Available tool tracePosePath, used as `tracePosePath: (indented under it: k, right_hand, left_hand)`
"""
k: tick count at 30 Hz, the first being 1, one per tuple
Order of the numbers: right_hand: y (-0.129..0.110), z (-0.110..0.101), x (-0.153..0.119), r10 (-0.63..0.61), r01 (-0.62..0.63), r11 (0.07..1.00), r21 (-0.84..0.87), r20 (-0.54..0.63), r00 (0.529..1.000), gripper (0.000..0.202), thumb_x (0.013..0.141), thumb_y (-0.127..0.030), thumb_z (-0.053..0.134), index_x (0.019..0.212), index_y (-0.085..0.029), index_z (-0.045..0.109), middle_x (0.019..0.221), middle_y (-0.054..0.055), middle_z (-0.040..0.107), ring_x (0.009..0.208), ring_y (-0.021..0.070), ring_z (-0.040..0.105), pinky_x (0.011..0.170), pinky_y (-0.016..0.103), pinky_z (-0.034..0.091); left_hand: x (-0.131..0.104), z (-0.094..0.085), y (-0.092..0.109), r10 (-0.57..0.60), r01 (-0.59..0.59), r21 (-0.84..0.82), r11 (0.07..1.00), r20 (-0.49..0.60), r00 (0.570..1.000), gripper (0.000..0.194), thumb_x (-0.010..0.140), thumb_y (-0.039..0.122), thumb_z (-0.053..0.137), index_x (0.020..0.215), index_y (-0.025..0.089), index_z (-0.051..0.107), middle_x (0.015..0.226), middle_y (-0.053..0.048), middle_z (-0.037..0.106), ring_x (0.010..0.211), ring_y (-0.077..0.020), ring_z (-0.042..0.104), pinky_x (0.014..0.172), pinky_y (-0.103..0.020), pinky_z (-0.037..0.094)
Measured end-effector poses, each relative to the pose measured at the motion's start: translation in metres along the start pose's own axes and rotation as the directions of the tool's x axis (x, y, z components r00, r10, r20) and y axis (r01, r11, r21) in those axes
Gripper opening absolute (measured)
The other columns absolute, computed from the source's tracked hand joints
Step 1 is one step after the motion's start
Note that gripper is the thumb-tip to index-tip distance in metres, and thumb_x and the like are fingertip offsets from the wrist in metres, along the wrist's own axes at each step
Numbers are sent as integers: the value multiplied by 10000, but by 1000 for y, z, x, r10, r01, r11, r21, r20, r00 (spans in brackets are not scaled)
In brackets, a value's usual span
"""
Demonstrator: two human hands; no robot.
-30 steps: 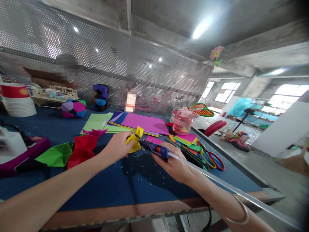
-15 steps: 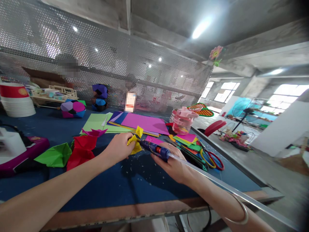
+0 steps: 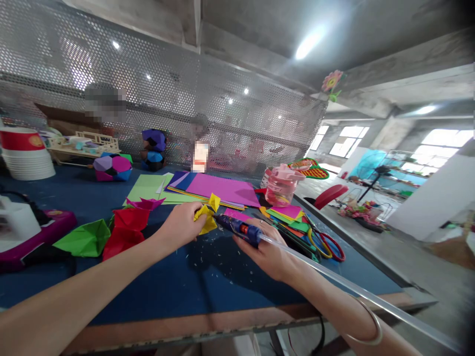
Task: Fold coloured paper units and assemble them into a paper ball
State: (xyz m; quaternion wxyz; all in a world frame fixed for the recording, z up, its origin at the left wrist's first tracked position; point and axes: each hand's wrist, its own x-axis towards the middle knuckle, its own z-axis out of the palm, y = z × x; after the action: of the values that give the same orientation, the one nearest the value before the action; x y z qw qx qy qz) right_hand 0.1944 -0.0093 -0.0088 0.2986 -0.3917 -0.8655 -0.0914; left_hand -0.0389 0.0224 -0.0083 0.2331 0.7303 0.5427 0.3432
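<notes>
Shift: your left hand (image 3: 183, 221) and the yellow paper (image 3: 206, 221) have moved hardly at all since half a second ago, at most a touch to the left; your right hand (image 3: 272, 257) looks unmoved.
Meaning: the steadiness suggests the glue gun (image 3: 239, 227) is being kept at one spot on the fold.
Left hand: pinching the yellow paper just above the worktop (image 3: 166, 291), in the middle of the scene.
Right hand: wrapped around the glue gun, its nozzle pointing left at the paper.
Nozzle: right at the paper's right side; you cannot tell whether it touches, and no glue shows.
Trigger: hidden, so you cannot tell if it is pressed.
Yellow flap: stands at the far side; whether it belongs to the same piece is unclear.
Glue stick: the long rod (image 3: 334, 277) runs over your right forearm, its end hard to make out near the lower right.
Red paper: this folded piece (image 3: 126, 230) is partly hidden by your left forearm.
Purple box: cut off at the left edge (image 3: 61, 222).
</notes>
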Motion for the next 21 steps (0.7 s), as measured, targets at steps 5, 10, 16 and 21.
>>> tracePosePath:
  k: [5,10,16,21]
  right_hand:
    - [4,0,0,52,-52,998,-36,-4,999,215,938,-365,536,887,-179,631,860,86,690,793,225,636,738,327,480]
    - [15,-5,5,277,-275,960,-56,32,960,260,919,-418,543,910,-192,672,858,74,699,771,224,635,720,323,469]
    - [49,-6,3,479,-489,872,15,179,859,441,878,-567,534,835,-159,694,656,19,623,596,188,560,564,281,395]
    - [59,-10,-5,452,-464,886,24,186,872,469,880,-586,528,798,-145,665,608,-3,582,580,168,534,529,262,353]
  left_hand:
    - [5,0,-5,-50,51,-99,994,6,999,159,845,299,507,830,164,590,710,-12,628,470,-150,631,402,-219,493]
    - [6,1,-5,-149,167,-342,925,79,986,195,834,291,576,971,167,639,734,-13,657,510,-143,625,443,-236,536]
    - [0,-3,9,-216,272,-477,836,168,962,164,818,249,626,921,123,647,671,-11,631,500,-120,586,438,-220,517]
    - [-2,-2,11,-209,278,-507,816,190,959,191,779,265,670,909,126,648,651,-3,625,498,-123,579,437,-231,512]
